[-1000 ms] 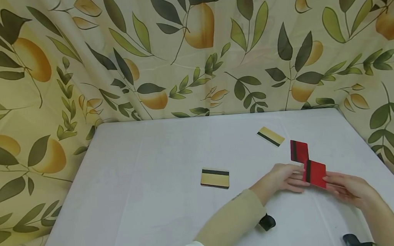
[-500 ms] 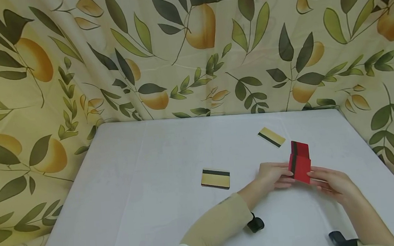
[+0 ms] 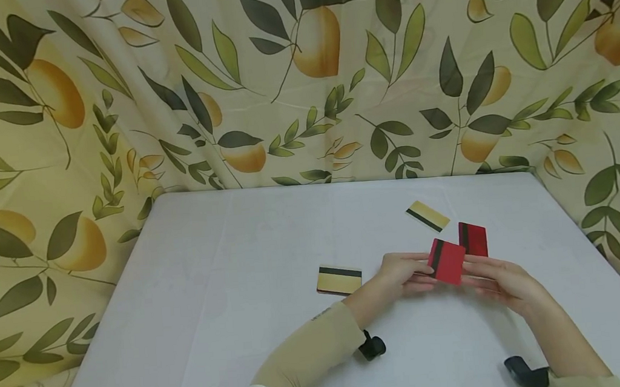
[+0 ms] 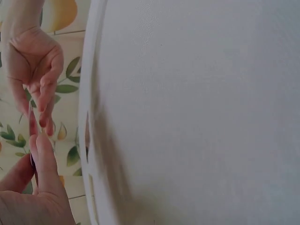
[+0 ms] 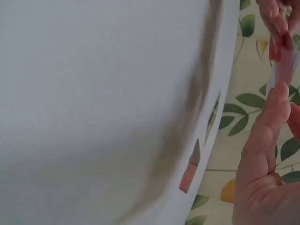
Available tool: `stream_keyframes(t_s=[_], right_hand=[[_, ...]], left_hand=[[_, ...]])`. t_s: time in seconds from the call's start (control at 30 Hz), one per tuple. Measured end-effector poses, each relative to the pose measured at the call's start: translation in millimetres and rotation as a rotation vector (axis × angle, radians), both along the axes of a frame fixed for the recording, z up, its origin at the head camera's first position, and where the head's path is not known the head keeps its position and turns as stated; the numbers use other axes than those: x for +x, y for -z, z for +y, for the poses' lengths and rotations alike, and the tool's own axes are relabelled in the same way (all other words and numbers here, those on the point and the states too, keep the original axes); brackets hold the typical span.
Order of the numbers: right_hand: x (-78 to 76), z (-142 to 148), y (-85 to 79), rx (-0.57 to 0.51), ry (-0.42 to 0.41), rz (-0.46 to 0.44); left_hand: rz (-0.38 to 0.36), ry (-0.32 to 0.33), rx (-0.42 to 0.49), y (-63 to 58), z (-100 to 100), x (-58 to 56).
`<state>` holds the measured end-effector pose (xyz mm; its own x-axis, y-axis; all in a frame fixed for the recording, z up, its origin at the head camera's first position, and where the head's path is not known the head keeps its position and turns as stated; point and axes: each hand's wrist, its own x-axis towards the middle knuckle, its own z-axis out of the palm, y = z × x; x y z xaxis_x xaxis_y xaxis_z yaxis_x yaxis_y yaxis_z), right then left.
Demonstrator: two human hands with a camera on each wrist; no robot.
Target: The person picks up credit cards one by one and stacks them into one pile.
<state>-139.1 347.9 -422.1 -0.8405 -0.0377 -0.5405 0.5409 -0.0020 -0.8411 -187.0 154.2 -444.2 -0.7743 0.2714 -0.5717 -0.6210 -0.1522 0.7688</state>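
Note:
My left hand [image 3: 404,273] pinches a red card with a black stripe [image 3: 449,261] above the table, thumb on top and fingers underneath. Seen from the left wrist, the card [image 4: 32,119] is nearly edge-on. My right hand [image 3: 505,281] is at the card's right side, its fingers fairly straight and their tips at the card's edge. In the right wrist view, the thumb of this hand [image 5: 265,154] stands apart from the card [image 5: 284,68]. Just behind, another red card [image 3: 474,238] lies on the table, partly covered by the held one and my right fingers.
A gold card with a black stripe [image 3: 428,216] lies slantwise farther back. To the left of my hands is another gold card [image 3: 338,280], possibly atop a stack. The white-covered table [image 3: 216,322] meets a leaf-and-fruit patterned cloth [image 3: 283,129] at its far edge.
Both hands and the held red card have moved left, uncovering more of the red card on the table. My right thumb has come off the held card's face.

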Motion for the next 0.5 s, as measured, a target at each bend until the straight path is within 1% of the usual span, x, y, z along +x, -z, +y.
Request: stream_keyframes(t_s=[0.17, 0.3, 0.4, 0.5], right_hand=[[-12.2, 6.1, -11.3, -0.013, -0.140, 0.008], [-22.2, 5.5, -17.6, -0.016, -0.239, 0.030], [-28.6, 0.1, -21.1, 0.029, -0.284, 0.026], [-33.7, -8.3, -23.9, 0.076, -0.321, 0.015]], left_hand=[[0.009, 0.091, 0.027, -3.9, -25.0, -2.7], [0.024, 0.184, 0.011, -9.0, -42.4, -2.8], [0.033, 0.246, 0.001, -12.1, -53.9, -3.4], [0.030, 0.284, -0.003, -14.3, -64.9, -6.4]])
